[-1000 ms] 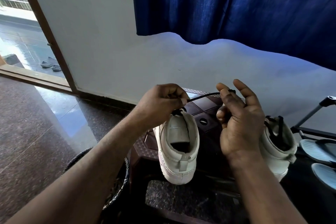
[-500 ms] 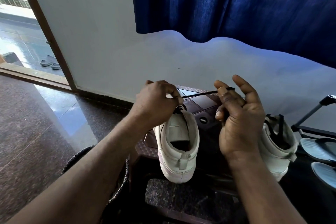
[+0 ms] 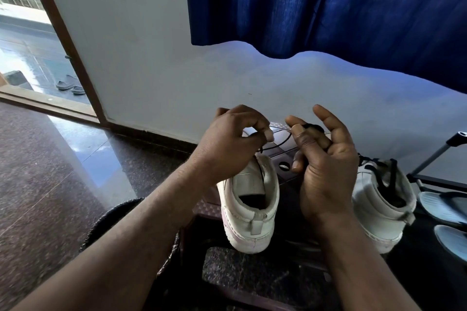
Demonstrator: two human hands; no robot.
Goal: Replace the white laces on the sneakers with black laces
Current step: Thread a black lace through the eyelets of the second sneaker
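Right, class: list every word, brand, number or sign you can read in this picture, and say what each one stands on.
None: no readable text anywhere in view.
Near sneaker: heel and tab plain, no brand visible.
Far sneaker: no marking visible.
Lace, pinched by the left hand and right hand: unprinted.
Curtain, wall, stool: no writing.

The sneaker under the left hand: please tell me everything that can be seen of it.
The sneaker is off-white and looks like leather, with a heel tab and a thick pale sole. It stands upright on the brown stool, heel toward the camera. The left hand hides its front. A black lace runs up from its top; the left hand pinches it, and the right hand holds it farther along.
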